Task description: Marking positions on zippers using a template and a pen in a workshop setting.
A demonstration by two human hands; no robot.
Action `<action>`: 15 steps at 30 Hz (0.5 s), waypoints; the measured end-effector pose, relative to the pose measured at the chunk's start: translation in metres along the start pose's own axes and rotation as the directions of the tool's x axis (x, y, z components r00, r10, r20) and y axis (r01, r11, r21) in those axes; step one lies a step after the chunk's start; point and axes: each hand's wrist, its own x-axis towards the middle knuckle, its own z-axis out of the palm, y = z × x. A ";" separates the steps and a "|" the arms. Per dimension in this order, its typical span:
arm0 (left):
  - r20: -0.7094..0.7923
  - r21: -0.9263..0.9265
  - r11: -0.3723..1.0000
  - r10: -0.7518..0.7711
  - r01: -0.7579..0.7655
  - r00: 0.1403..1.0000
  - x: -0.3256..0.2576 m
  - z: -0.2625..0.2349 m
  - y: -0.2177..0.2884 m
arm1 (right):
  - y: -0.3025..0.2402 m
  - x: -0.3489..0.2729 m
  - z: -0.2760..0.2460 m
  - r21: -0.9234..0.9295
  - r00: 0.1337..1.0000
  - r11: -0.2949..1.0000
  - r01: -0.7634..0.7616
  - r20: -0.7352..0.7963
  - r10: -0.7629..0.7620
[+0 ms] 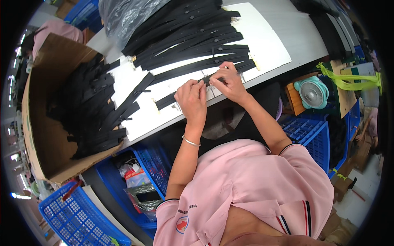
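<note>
While both hands meet over one black strip (166,101) near the front edge of a white board (269,39), the head view suggests work somewhere in the middle. That strip looks unfinished, since fingers are busy on it. Beyond it, many flat strips (180,35) lie side by side on the board, and a loose heap (84,98) of similar dark pieces fills the cardboard box (40,123) at the left, some spilling over toward the board. Which of these groups is done and which is left, I cannot tell.

The left hand (192,98) is curled, its fingertips seeming to pinch the strip; the right hand (230,84) pinches it close by, thumb against forefinger (whether some small part sits between them is hidden).

The strip is narrow, matt and dark, apparently fabric, lying slantwise along the board above the tabletop (305,39). Several of the laid-out strips carry small round greyish spots, perhaps fasteners; any on the handled one are covered.
</note>
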 end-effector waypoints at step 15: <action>0.062 -0.015 0.998 0.067 -0.066 0.996 0.011 0.006 0.006 | 0.023 -0.059 -0.053 -0.588 0.976 0.806 -0.073 -0.210 -0.065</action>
